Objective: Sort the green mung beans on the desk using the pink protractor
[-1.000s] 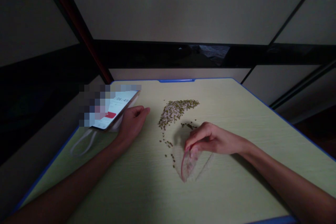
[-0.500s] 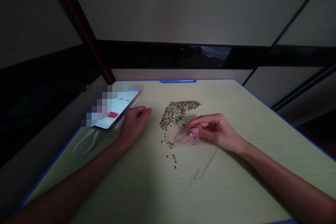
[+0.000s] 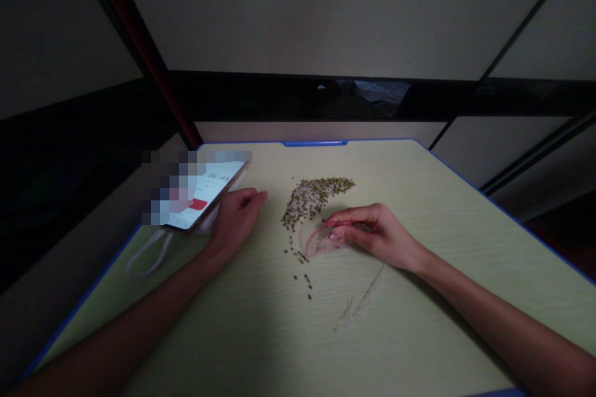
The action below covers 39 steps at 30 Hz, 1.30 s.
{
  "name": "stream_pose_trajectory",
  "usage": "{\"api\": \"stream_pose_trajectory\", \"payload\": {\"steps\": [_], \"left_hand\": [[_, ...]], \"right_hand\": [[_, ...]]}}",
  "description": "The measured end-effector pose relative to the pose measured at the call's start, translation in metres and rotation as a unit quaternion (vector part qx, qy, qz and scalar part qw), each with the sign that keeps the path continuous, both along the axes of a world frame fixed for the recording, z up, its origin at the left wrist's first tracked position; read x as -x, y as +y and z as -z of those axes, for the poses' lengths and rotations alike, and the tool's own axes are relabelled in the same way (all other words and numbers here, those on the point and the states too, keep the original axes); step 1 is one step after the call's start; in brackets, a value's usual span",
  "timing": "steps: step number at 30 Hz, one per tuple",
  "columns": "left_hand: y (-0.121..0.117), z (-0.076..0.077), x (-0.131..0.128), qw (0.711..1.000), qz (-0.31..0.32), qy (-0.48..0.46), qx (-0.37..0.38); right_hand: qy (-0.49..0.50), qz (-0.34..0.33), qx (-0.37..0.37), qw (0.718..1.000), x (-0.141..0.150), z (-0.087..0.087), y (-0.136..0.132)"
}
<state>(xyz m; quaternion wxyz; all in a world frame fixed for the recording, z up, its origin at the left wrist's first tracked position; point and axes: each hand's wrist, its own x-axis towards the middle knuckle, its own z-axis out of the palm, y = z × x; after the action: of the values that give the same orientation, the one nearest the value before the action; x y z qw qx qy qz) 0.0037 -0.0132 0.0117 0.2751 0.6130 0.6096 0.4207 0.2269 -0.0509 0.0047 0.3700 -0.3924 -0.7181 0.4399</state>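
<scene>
Pink-edged clear plastic piece (image 3: 320,245), curved side to the left, is pinched between thumb and fingers of the right hand (image 3: 386,237). Green and pale grains (image 3: 308,200) lie in a pile on the counter (image 3: 419,198), just beyond and left of those fingertips, slanting from near left to far right. Farther from them, the left hand (image 3: 236,218) is curled closed beside a phone (image 3: 212,189), nothing visible in it.

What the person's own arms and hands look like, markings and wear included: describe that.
The left forearm and right forearm are slim and sleeveless. The left hand and right hand are ungloved. No watch, bracelet, cable or marking shows.
</scene>
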Motion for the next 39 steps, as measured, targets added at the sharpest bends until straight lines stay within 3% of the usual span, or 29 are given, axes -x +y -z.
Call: {"api": "stream_pose_trajectory", "payload": {"steps": [23, 39], "left_hand": [[0.002, 0.001, 0.001, 1.0, 0.001, 0.007, 0.004], [0.001, 0.002, 0.001, 1.0, 0.002, 0.003, 0.006]], "right_hand": [[-0.002, -0.071, 0.015, 0.997, -0.006, -0.005, 0.0], [-0.056, -0.228, 0.07, 0.969, -0.012, -0.013, -0.002]]}}
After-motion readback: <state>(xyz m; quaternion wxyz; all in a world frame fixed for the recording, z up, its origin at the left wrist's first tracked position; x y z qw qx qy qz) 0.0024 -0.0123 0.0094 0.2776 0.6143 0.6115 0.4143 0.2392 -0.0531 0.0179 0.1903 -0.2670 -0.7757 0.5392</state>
